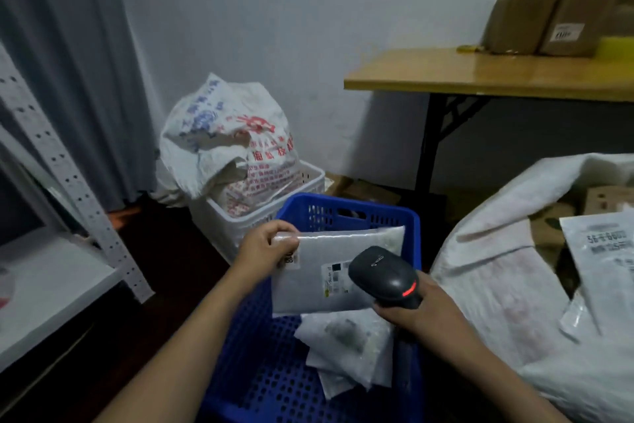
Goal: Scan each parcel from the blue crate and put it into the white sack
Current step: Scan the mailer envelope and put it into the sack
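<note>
Scan step in hand. Left hand (271, 244) pinches the upper-left corner of a grey poly mailer (322, 268), held over the blue crate (343, 204). Right hand (408, 311) is wrapped round the grip of a black barcode scanner (384, 273), red lamp lit, head right over the mailer's label. Best to keep the film taut and flat and aim squarely at the barcode. More mailers (346, 333) lie by the crate's right wall. White sack (480, 251) stands open just right of the crate.
</note>
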